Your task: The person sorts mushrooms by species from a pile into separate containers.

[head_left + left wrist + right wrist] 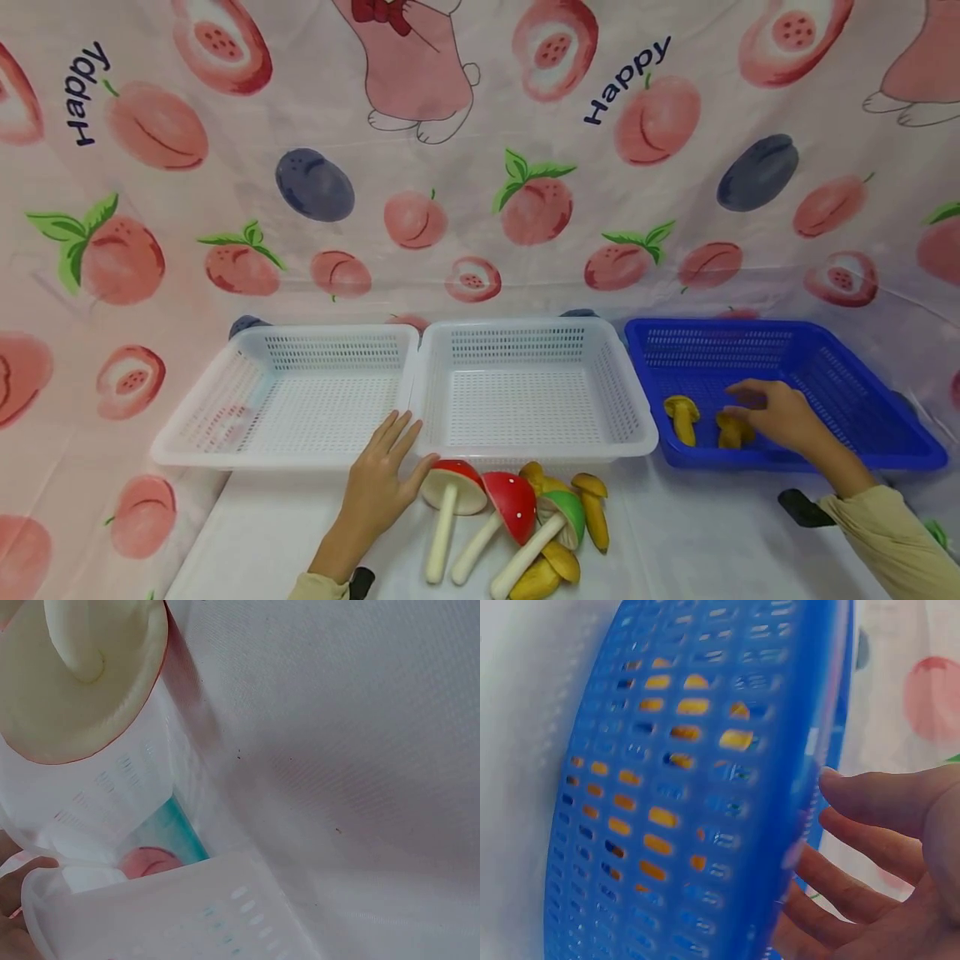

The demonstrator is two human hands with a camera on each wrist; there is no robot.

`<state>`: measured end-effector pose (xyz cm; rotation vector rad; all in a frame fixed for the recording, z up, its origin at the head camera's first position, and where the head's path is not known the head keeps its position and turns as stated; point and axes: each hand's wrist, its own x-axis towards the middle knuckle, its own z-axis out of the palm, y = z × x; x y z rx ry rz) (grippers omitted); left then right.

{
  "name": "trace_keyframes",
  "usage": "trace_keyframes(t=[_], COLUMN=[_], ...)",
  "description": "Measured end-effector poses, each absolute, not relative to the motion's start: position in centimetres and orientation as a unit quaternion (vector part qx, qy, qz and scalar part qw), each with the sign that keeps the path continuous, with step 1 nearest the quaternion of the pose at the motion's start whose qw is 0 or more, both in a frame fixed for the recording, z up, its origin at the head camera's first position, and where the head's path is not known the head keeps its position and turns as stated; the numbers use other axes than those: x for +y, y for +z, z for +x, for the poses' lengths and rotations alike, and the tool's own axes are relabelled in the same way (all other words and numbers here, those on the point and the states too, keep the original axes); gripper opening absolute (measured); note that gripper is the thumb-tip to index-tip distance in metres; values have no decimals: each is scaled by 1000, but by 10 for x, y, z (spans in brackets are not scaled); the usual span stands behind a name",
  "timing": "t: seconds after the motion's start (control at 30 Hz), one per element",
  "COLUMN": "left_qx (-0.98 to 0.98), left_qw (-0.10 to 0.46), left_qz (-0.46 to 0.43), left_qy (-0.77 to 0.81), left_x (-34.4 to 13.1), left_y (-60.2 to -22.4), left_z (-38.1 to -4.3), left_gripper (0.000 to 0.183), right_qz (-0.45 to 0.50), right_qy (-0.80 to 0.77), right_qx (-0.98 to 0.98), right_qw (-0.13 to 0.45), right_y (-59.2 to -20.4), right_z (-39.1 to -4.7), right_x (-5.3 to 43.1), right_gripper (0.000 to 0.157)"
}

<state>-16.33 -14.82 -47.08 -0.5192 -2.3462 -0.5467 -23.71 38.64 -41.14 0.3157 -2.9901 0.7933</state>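
My left hand [378, 483] has its fingers extended near the adjoining front corners of two white baskets, with its thumb beside a toy mushroom with a red cap [453, 481]. Another red-capped mushroom [512, 504] and a green-capped one [566, 512] lie to the right, among several yellow mushrooms [595, 510]. My right hand [783, 421] reaches over the front rim of the blue basket [828, 454], fingers loosely bent and apart. Below its fingertips lies a yellow mushroom [732, 432]; a second yellow mushroom [682, 419] lies to its left. The right wrist view shows nothing between the fingers.
The left white basket [202, 454] and middle white basket [540, 452] stand side by side, with the blue one at the right. Behind them hangs a fruit-printed cloth [450, 183]. A white cloth [675, 533] covers the table in front.
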Motion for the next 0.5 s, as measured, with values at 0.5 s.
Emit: trace_keyframes(t=[0.5], left_qx=[-898], left_qw=[329], left_qz=[-199], left_qy=[-212], left_x=[-148], left_y=[-473], left_z=[-162], left_gripper=[54], right_qz=[128], right_qy=[267], right_qx=[-953], right_qw=[69], right_y=[-391], right_z=[-201], right_x=[357], right_gripper=[34])
